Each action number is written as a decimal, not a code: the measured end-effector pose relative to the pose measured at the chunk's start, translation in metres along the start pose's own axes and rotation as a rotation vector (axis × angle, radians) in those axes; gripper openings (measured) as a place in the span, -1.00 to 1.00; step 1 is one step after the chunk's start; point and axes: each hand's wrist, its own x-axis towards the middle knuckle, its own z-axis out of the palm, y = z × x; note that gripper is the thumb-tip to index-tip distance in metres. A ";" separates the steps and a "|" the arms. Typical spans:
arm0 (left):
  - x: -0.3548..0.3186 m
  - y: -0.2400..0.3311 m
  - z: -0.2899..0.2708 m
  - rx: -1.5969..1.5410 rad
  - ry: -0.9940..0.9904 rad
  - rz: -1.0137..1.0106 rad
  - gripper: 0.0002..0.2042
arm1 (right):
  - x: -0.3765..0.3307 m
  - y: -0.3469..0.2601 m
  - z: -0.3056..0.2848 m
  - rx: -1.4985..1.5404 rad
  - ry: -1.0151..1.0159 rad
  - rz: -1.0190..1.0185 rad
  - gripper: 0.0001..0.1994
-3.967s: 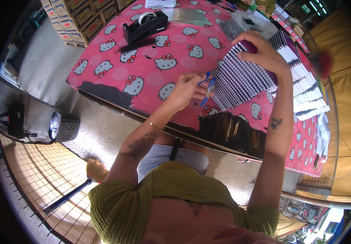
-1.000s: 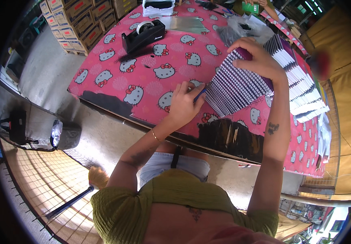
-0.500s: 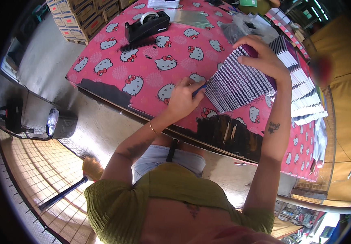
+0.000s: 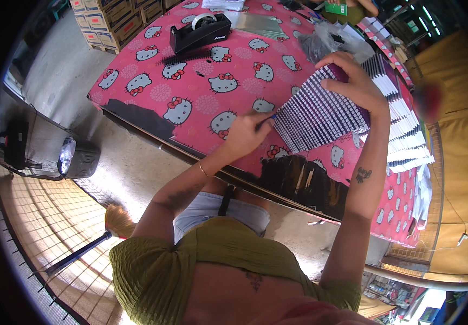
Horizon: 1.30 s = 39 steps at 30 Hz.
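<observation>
A stack of purple-covered notebooks [image 4: 320,111], its edges striped dark and white, stands at a slant on the pink table. My right hand [image 4: 356,81] wraps around its upper far end, thumb on the striped side and fingers over the top. Beside the near left edge of the stack, my left hand [image 4: 249,132] is closed on a slim blue tool [image 4: 265,121]. Its tip lies close to the notebook edges; whether it is a pen or a cutter I cannot tell.
More notebooks [image 4: 404,122] lie fanned at the right. A black tape dispenser [image 4: 200,33], a dark bristly strip [image 4: 185,56], a clear plastic sheet [image 4: 258,24] and plastic bags [image 4: 334,43] lie farther back. The table's torn front edge [image 4: 299,179] runs before me. Another person's arm [image 4: 369,7] shows behind.
The view has shifted slightly. My left hand has turned a little at the stack's edge, and less of the blue tool shows. My right hand keeps its hold on the notebooks.
</observation>
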 end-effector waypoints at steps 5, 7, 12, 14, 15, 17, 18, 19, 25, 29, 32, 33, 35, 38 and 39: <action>-0.006 0.015 0.000 -0.383 -0.004 -0.272 -0.73 | 0.000 -0.001 0.000 -0.003 -0.002 0.007 -0.66; -0.004 0.018 0.004 -0.353 0.011 -0.286 -0.73 | -0.001 0.002 0.003 0.006 0.049 -0.026 -0.68; -0.007 0.010 0.010 0.403 0.154 0.317 -0.70 | -0.001 0.001 0.002 -0.010 0.039 -0.042 -0.68; -0.011 0.015 0.016 1.068 0.443 0.895 -0.69 | -0.001 0.002 0.002 -0.010 0.036 -0.040 -0.68; -0.011 0.014 0.014 0.838 0.327 0.667 -0.71 | -0.001 0.001 0.002 -0.008 0.034 -0.036 -0.68; -0.007 0.012 0.009 0.374 0.101 0.215 -0.73 | -0.001 0.002 0.002 -0.010 0.031 -0.034 -0.68; -0.005 0.008 0.008 0.274 0.088 0.150 -0.73 | -0.001 0.002 0.001 -0.015 0.029 -0.037 -0.68; -0.002 0.002 0.007 0.174 0.075 0.086 -0.73 | -0.001 0.003 0.001 -0.020 0.027 -0.040 -0.68; -0.006 0.010 0.011 0.944 0.376 0.864 -0.73 | 0.000 0.005 0.001 -0.017 -0.008 -0.026 -0.66; -0.009 0.010 0.000 0.243 -0.008 0.000 -0.71 | -0.001 0.001 -0.001 -0.015 0.002 -0.030 -0.67; -0.008 0.003 0.000 -0.282 0.026 -0.244 -0.67 | 0.000 0.001 0.002 -0.003 0.024 -0.051 -0.68; -0.007 0.004 0.001 -0.314 0.004 -0.250 -0.66 | -0.001 0.002 0.001 -0.003 0.024 -0.050 -0.68; -0.006 0.006 0.004 -0.378 -0.036 -0.262 -0.62 | -0.001 0.003 0.000 -0.009 0.012 -0.032 -0.67; -0.002 0.004 0.003 -0.341 -0.042 -0.240 -0.64 | -0.001 0.003 -0.001 -0.021 -0.012 -0.003 -0.66; -0.004 0.004 0.004 0.017 0.027 0.054 -0.64 | -0.001 0.003 0.000 -0.021 -0.012 -0.007 -0.66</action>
